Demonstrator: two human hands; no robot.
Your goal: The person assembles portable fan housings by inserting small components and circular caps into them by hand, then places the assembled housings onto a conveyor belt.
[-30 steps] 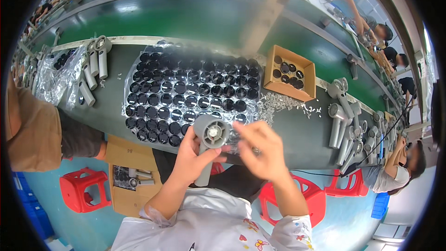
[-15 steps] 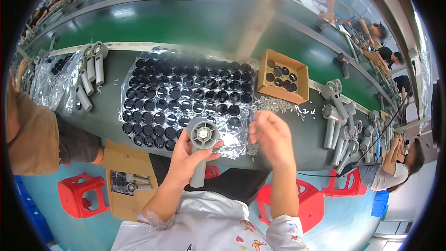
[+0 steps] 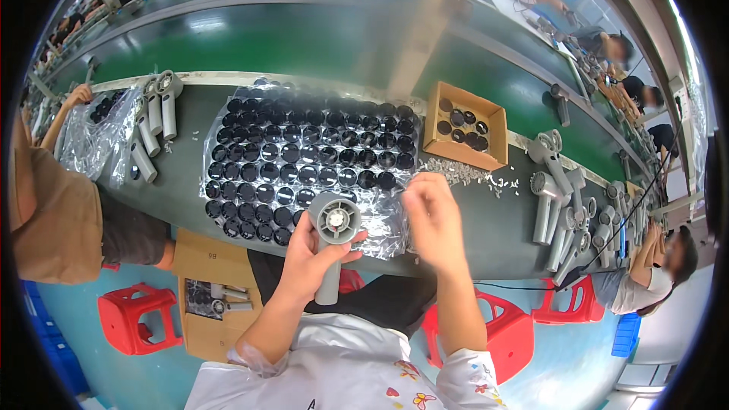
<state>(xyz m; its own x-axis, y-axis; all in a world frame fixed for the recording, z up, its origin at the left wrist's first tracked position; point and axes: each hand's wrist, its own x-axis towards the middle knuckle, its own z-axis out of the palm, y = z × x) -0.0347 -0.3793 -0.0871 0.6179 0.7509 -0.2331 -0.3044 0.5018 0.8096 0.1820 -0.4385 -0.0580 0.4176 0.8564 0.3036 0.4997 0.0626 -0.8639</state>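
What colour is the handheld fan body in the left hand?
Light grey; the fan body, gripped by the left hand, shows best in the head view.

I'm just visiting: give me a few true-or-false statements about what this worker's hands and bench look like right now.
1. The left hand holds a grey fan body by its handle. True.
2. The right hand rests inside the cardboard box. False: it hovers by the tray's edge, apart from the box.
3. The tray holds round black parts. True.
4. The stools under the bench are blue. False: they are red.
5. More grey fan bodies lie at the right. True.
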